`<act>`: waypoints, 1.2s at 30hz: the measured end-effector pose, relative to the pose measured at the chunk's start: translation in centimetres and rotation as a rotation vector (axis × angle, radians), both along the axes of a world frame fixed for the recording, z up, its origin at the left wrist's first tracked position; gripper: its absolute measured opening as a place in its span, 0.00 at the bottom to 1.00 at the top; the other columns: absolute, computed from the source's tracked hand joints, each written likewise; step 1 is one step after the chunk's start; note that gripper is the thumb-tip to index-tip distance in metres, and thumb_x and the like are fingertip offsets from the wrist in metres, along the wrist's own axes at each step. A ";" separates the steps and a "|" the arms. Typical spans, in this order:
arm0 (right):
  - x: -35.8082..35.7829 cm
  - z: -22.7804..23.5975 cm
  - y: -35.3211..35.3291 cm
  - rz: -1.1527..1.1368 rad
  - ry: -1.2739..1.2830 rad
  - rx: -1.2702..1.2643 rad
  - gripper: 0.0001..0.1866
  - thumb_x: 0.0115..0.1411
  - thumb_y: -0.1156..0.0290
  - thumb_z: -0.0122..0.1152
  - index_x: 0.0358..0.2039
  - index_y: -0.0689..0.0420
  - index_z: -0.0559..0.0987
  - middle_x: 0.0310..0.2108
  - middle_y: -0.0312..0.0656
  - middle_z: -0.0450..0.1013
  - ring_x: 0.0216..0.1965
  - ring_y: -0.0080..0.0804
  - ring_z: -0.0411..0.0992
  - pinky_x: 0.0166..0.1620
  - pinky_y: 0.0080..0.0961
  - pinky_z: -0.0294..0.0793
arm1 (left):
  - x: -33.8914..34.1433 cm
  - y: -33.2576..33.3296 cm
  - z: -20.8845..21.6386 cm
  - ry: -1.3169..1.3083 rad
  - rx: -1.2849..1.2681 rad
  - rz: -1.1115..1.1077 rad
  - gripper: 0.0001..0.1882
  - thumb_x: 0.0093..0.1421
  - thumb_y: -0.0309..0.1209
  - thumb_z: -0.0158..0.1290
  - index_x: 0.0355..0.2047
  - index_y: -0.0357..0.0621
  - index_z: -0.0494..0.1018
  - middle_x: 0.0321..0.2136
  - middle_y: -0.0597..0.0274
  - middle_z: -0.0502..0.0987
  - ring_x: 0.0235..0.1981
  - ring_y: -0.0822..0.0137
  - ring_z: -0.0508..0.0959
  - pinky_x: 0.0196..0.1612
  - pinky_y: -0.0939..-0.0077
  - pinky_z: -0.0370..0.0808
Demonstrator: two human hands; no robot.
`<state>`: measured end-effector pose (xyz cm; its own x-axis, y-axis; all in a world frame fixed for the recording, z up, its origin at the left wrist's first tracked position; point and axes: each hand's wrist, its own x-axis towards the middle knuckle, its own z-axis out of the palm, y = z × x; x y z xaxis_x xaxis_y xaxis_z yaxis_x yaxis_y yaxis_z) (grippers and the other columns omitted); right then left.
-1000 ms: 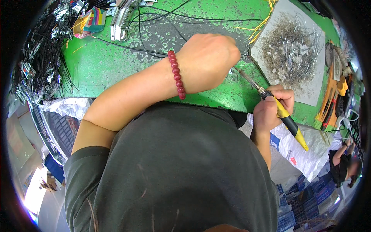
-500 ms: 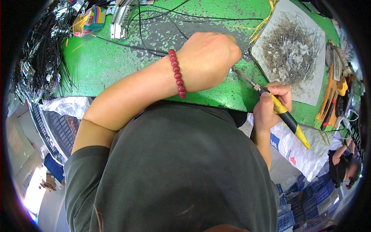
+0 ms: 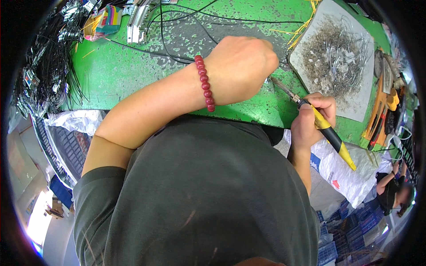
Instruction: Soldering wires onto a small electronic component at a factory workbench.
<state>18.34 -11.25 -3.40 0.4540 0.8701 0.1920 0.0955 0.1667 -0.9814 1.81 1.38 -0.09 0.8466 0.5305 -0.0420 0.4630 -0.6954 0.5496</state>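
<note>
My right hand (image 3: pixel 312 119) grips a yellow-and-black soldering iron (image 3: pixel 329 133) like a pen, thumb along its barrel. The iron slants up and left, its tip close beside the curled fingers of my left hand (image 3: pixel 242 68). That left hand is closed, back of the hand upward, with a dark red bead bracelet at the wrist. A small shiny bit (image 3: pixel 267 80) shows at its finger side, near the iron's tip. What the left fingers hold is hidden under the hand. Thin black cables (image 3: pixel 166 52) run over the worn green tabletop (image 3: pixel 128 71) beyond my left wrist.
A grey board (image 3: pixel 306 51) with dark residue and wire scraps lies right of the iron, yellow sticks (image 3: pixel 295 37) beside it. Bundled black cables (image 3: pixel 49 66) pile at the left, near a metal fixture (image 3: pixel 138 24). Tools (image 3: pixel 381 106) lie far right. Another person (image 3: pixel 390 190) is at lower right.
Both hands and the soldering iron hold nearly the same place. The left hand has shifted very slightly to the right.
</note>
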 end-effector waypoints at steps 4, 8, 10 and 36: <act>0.3 -0.3 -0.4 0.012 0.005 0.114 0.10 0.48 0.77 0.58 0.27 0.59 0.65 0.22 0.39 0.65 0.23 0.21 0.60 0.29 0.16 0.57 | 0.0 0.0 -0.1 -0.001 0.010 0.000 0.05 0.49 0.26 0.49 0.22 0.35 0.70 0.28 0.52 0.72 0.32 0.49 0.74 0.34 0.59 0.72; 0.4 -0.5 -0.5 -0.029 0.080 0.144 0.11 0.48 0.74 0.60 0.27 0.59 0.65 0.21 0.40 0.65 0.23 0.22 0.60 0.28 0.17 0.58 | 0.0 -0.1 -0.1 -0.006 0.013 0.000 0.05 0.49 0.26 0.49 0.22 0.35 0.70 0.27 0.52 0.72 0.31 0.49 0.74 0.33 0.59 0.72; 0.2 -0.4 -0.4 -0.029 0.052 0.127 0.11 0.48 0.73 0.60 0.27 0.59 0.65 0.21 0.40 0.65 0.23 0.22 0.60 0.29 0.16 0.57 | 0.1 -0.1 -0.2 -0.011 0.016 0.002 0.05 0.48 0.26 0.49 0.21 0.35 0.70 0.27 0.52 0.72 0.31 0.49 0.74 0.33 0.59 0.72; -0.8 3.4 4.0 0.117 -0.089 0.042 0.20 0.49 0.82 0.62 0.44 0.61 0.69 0.27 0.41 0.74 0.27 0.22 0.73 0.29 0.17 0.71 | -2.0 -0.4 1.6 -0.383 0.199 -0.027 0.07 0.43 0.25 0.59 0.23 0.41 0.72 0.29 0.62 0.74 0.30 0.60 0.75 0.31 0.70 0.73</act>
